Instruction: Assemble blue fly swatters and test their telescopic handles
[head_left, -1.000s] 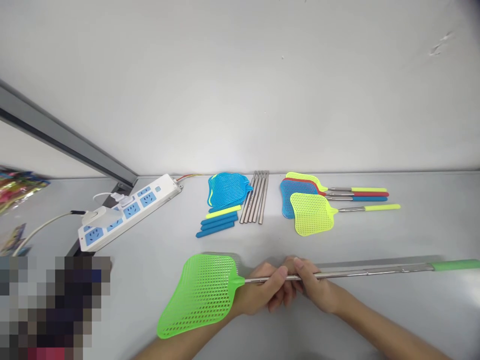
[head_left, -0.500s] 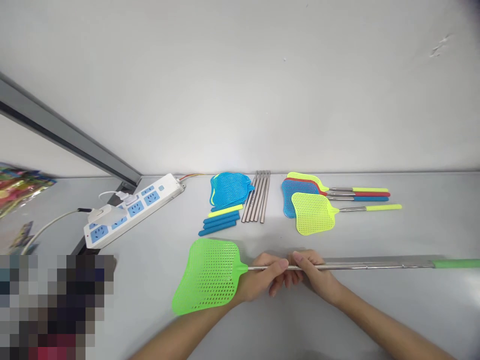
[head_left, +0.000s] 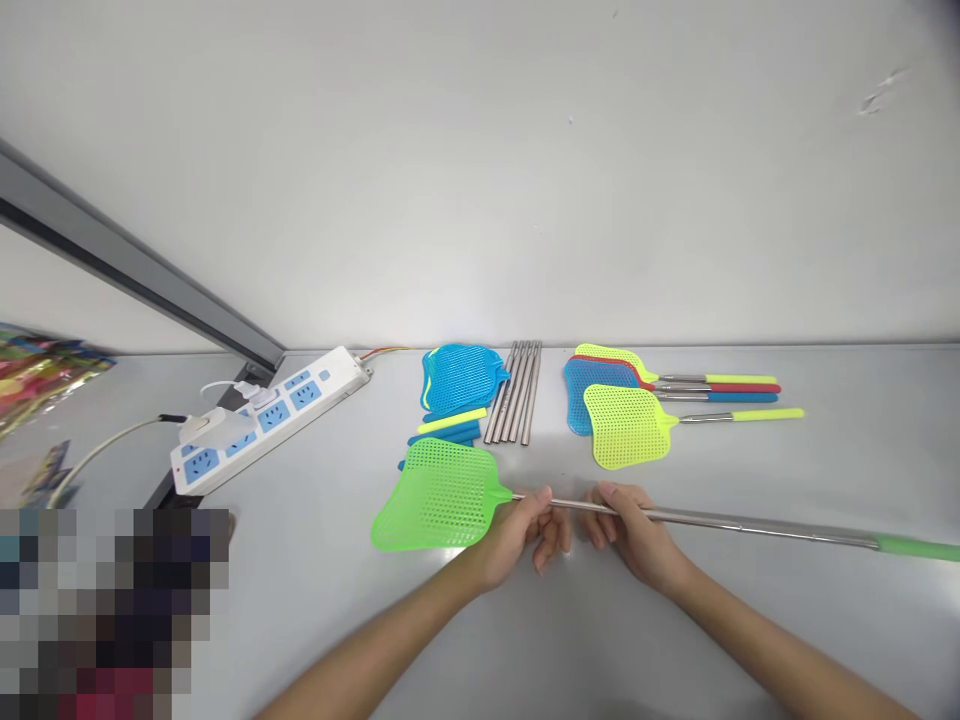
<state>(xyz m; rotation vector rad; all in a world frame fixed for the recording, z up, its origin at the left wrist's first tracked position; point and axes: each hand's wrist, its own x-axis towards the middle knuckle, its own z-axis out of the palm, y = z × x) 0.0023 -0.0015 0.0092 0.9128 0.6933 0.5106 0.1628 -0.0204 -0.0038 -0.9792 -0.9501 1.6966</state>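
A green fly swatter (head_left: 442, 495) with a long extended metal rod stretches across the front of the table, its green grip running off the right edge of the view. My left hand (head_left: 521, 535) pinches the rod just below the perforated head. Further along, my right hand (head_left: 630, 525) grips the same rod between thumb and fingers. Behind the head lie blue swatter heads (head_left: 465, 378), a yellow grip sleeve (head_left: 452, 420), blue grip sleeves (head_left: 457, 436) partly hidden by the green head, and several metal rods (head_left: 514, 395).
To the back right lie several assembled swatters, a yellow one (head_left: 630, 428) in front and a blue one (head_left: 600, 390) behind. A white power strip (head_left: 270, 420) with plugs and cables lies at the left, near a grey metal post (head_left: 142, 260). Colourful plastic packaging (head_left: 45, 375) sits far left.
The swatter's head has swung up and away from me, so the rod now slants down to the right. My hands have moved slightly apart along it.
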